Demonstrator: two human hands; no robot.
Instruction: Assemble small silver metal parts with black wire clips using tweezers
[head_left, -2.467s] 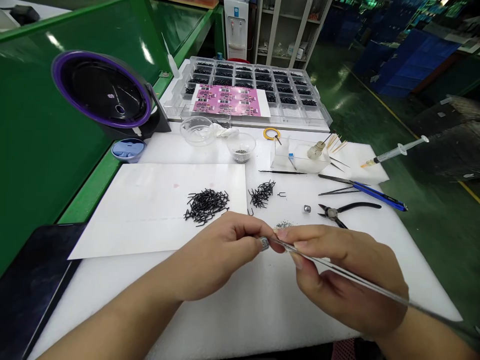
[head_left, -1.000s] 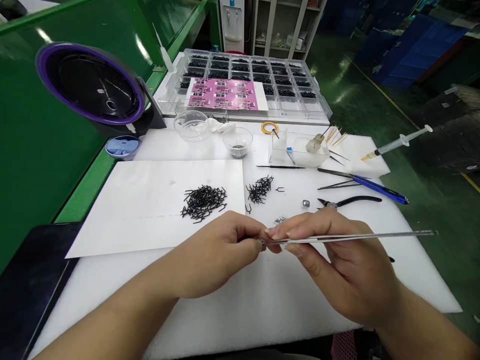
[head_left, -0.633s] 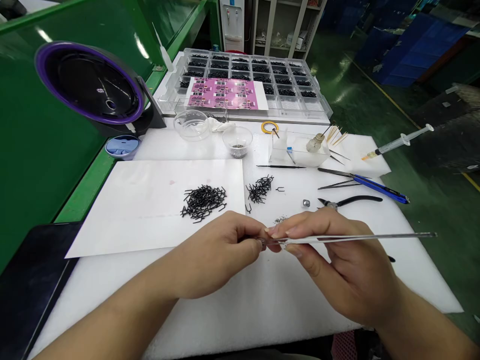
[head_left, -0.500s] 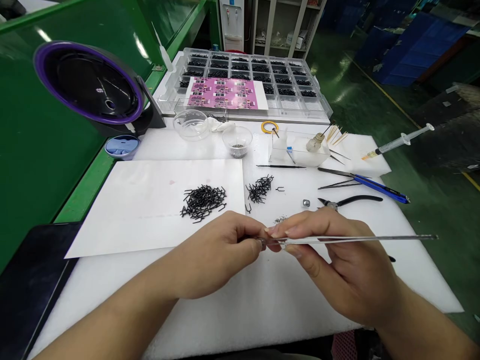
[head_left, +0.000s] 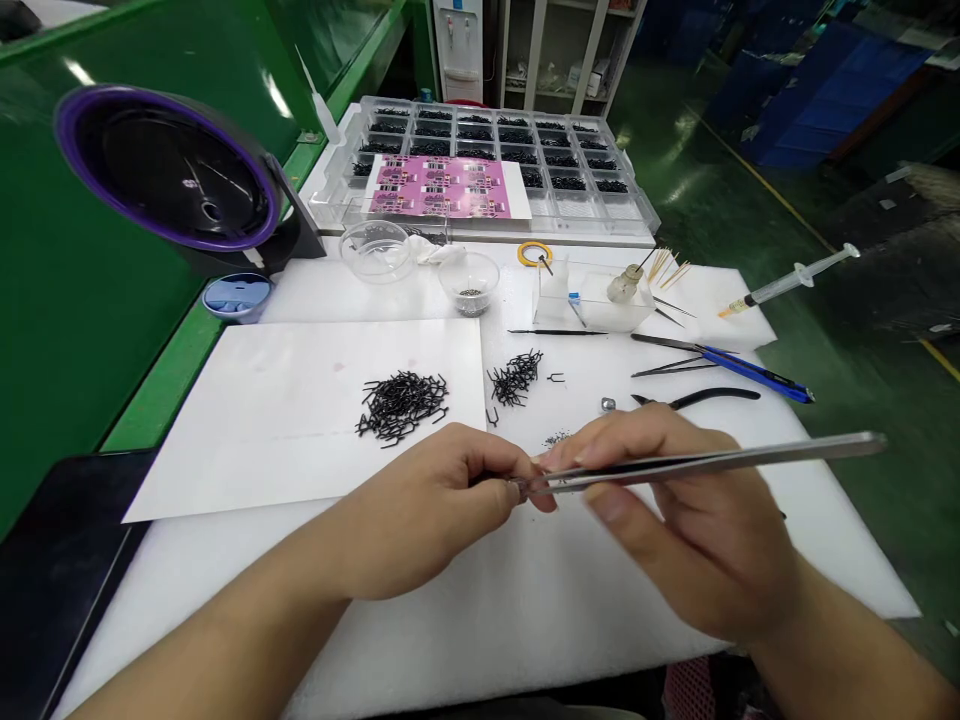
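Observation:
Metal tweezers (head_left: 795,452) lie in the grip of my right hand (head_left: 697,530), their tips pointing left. My left hand (head_left: 427,510) is pinched closed around a tiny piece between thumb and forefinger, too hidden to name. The tweezer tips meet the left fingertips there. Behind the left hand, a heap of small black forked pieces (head_left: 401,405) rests on a white paper sheet (head_left: 247,400). A smaller heap of black forked pieces (head_left: 515,378) sits just right of the sheet. Tiny metallic bits (head_left: 557,439) lie beyond the right fingers.
A compartment tray (head_left: 577,205) of black pieces stands at the back, a pink printed sheet (head_left: 450,187) on it. Nearer are a clear cup (head_left: 469,285), a clear acrylic stand (head_left: 592,310), a syringe (head_left: 791,280), black-handled pliers (head_left: 716,396), and a purple-rimmed fan (head_left: 165,170) at left.
The tweezers have turned in my right hand, so their broad side shows and their back end sits higher. My right thumb has shifted slightly. My left hand keeps its pinch.

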